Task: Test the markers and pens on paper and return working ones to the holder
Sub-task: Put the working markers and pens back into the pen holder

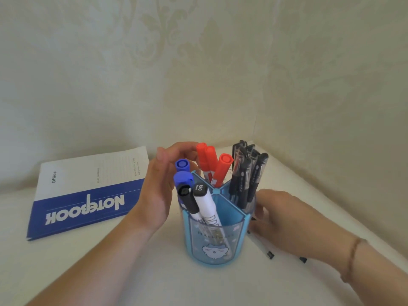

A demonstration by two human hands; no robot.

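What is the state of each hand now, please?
Left hand: open, fingers arched over the blue markers, holding nothing.
Right hand: beside the holder; grip cannot be told.

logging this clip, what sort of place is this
Probably a home or office desk corner: a pale table against patterned wallpaper, with a blue pen holder full of markers and an "Office" notebook lying closed.
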